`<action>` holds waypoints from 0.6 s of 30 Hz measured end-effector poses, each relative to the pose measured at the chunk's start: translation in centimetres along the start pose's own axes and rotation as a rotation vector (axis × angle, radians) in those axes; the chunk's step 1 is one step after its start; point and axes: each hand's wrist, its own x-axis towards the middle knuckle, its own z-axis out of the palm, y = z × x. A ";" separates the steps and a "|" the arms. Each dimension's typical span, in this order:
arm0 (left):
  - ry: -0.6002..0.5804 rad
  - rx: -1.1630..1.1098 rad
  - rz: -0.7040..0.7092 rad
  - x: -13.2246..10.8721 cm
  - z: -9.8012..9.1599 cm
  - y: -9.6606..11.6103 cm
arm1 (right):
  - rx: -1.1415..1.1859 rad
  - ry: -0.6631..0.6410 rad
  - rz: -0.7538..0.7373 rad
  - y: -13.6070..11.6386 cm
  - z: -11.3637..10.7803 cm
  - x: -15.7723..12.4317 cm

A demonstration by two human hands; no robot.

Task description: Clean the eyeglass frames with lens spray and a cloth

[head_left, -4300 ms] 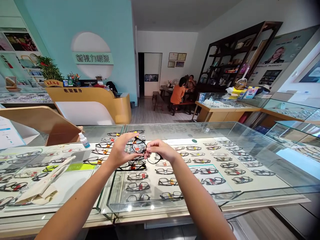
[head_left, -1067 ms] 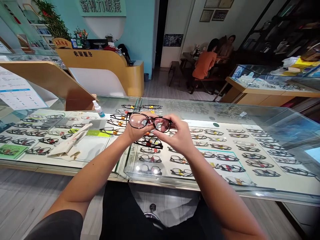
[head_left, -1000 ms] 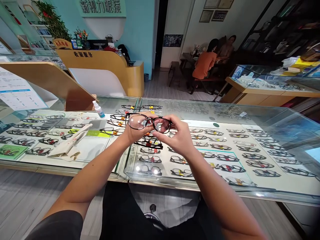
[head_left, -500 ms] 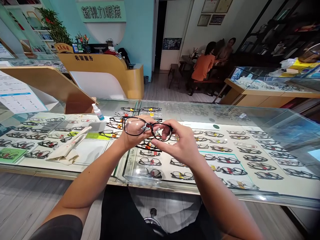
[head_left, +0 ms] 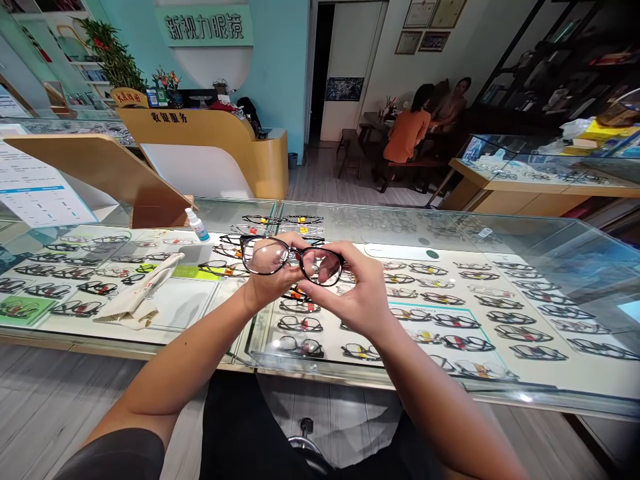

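Note:
A pair of black-rimmed glasses [head_left: 293, 253] is held up over the glass display counter [head_left: 235, 333], lenses facing me. My left hand [head_left: 273, 277] is behind the left lens, its fingers closed around the far side of the frame near the bridge. My right hand [head_left: 357, 283] grips the right end, thumb below the right lens and fingers at the upper rim. The fingertips behind the lenses are partly hidden. A white spray bottle [head_left: 198, 225] stands on the counter to the left, and a beige cloth [head_left: 137, 293] lies nearer me.
Rows of glasses [head_left: 460, 321] fill the counter. A wooden-framed mirror or board [head_left: 105, 167] stands at the left, beside a printed sheet [head_left: 43, 183]. Beyond are a cash desk [head_left: 200, 127], another display case [head_left: 540, 177] and two seated people, one in orange [head_left: 407, 133].
The glasses have shifted slightly left and turned a little in my hands. My right hand has moved slightly left with them.

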 end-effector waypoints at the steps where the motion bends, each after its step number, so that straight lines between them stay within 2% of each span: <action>1: 0.019 0.005 -0.001 -0.2 0.1 -0.2 | 0.014 0.005 -0.002 0.0 0.1 0.0; 3: 0.040 0.014 -0.016 -0.6 0.5 -0.4 | 0.029 0.021 -0.010 -0.1 0.2 -0.1; 5: 0.009 0.009 -0.051 -0.8 0.8 -0.4 | 0.028 0.042 -0.026 -0.2 0.0 0.0; 10: -0.190 -0.066 -0.024 -0.6 1.3 0.4 | 0.012 0.124 -0.057 0.4 -1.3 0.5; 14: -0.342 -0.086 -0.016 -0.2 0.7 1.2 | -0.036 0.179 -0.066 1.6 -2.5 1.2; 16: -0.343 -0.056 -0.013 -0.1 0.2 1.4 | -0.064 0.200 -0.072 2.3 -2.9 1.6; 18: -0.275 -0.048 0.011 -0.2 -0.2 1.2 | -0.082 0.223 -0.076 3.0 -3.2 1.9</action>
